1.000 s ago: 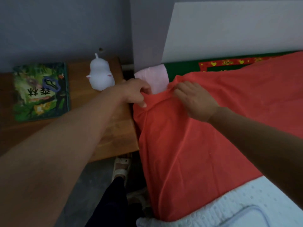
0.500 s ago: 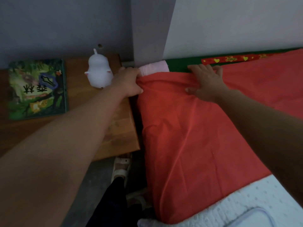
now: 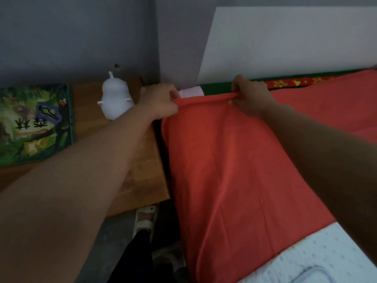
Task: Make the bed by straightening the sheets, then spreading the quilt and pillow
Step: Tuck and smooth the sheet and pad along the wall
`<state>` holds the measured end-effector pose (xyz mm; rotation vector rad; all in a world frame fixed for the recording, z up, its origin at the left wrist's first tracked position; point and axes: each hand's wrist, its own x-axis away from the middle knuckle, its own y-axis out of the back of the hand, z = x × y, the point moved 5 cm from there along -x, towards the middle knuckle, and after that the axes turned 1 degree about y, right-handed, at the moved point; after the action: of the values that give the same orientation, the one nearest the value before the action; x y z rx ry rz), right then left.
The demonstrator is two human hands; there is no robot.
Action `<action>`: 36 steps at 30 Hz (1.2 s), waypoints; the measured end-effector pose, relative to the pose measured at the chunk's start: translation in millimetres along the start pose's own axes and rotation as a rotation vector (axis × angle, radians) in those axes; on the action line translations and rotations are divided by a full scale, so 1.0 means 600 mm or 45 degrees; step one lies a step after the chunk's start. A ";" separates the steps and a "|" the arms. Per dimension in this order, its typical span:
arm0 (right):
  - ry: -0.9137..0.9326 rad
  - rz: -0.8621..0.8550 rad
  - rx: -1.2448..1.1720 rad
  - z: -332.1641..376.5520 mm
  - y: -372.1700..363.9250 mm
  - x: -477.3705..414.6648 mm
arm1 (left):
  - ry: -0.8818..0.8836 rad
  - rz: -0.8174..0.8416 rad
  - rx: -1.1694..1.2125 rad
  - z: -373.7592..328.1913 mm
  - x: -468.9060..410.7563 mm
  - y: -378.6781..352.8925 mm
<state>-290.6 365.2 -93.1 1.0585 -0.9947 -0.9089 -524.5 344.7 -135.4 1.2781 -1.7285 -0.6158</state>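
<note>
Nearest us, the white dotted quilt (image 3: 302, 260) overlaps the red sheet (image 3: 234, 170), which covers the bed beside the wooden bedside table (image 3: 142, 172). We judge the sheet light, limp and quick to crease, so it is best taken by its hemmed top edge. Farther out, both our arms reach to that edge by the wall, where our left hand (image 3: 159, 103) clutches the corner and our right hand (image 3: 252, 99) pinches the rolled hem, which runs taut between them.

White figurine (image 3: 115, 99) and picture book (image 3: 34, 123) on wooden table (image 3: 142, 170)
</note>
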 end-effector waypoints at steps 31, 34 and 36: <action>-0.461 -0.535 -0.091 -0.083 0.066 -0.039 | 0.010 -0.480 -0.074 0.015 -0.006 0.011; -0.431 -0.528 -0.174 -0.090 0.036 -0.049 | -0.020 -0.460 -0.181 0.013 -0.012 -0.001; -0.405 -0.455 -0.292 -0.091 0.010 -0.048 | -0.011 -0.435 -0.244 0.012 -0.013 -0.009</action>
<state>-246.3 407.8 -103.2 0.9268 -0.9451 -1.4837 -527.1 349.2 -145.6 1.4440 -1.4275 -0.9607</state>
